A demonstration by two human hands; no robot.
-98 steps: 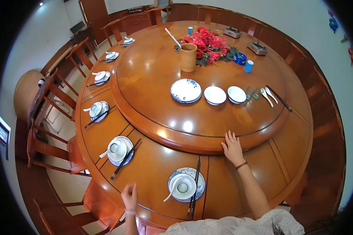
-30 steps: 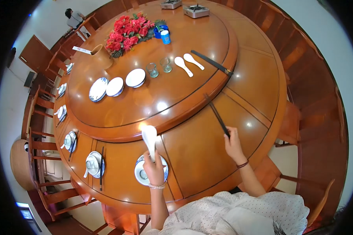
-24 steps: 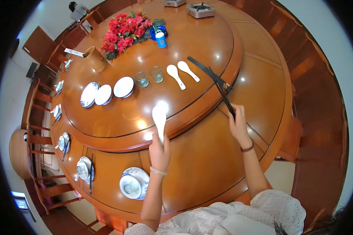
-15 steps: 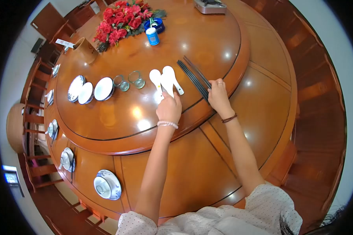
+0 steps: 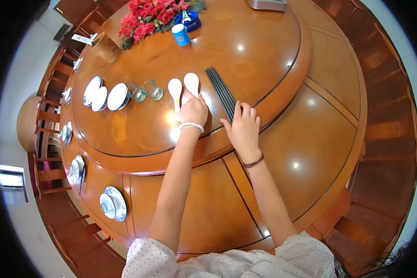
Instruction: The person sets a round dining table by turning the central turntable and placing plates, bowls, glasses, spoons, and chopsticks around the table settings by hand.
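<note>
My left hand point(image 5: 193, 112), with a pale beaded bracelet, has its fingers closed at the handle of a white spoon point(image 5: 191, 82). A second white spoon point(image 5: 175, 89) lies just left of it, its handle beside my hand. To the right, a bundle of dark chopsticks point(image 5: 220, 90) lies on the turntable point(image 5: 139, 134). My right hand point(image 5: 245, 132), wearing a ring and a brown band, is at the near end of the chopsticks. Its thumb and fingers are apart, and it grips nothing visible.
Glass cups point(image 5: 147, 88) and blue-and-white dishes point(image 5: 118, 96) line the turntable's left. Behind are a blue can point(image 5: 180, 35), red flowers point(image 5: 146, 18) and a wooden holder point(image 5: 106, 48). A place setting point(image 5: 117, 204) sits on the outer table; chairs point(image 5: 389, 129) surround it.
The loose chopstick now lies with the bundle, and my right hand has opened. The spoons beside my left hand have shifted apart. The view has moved slightly.
</note>
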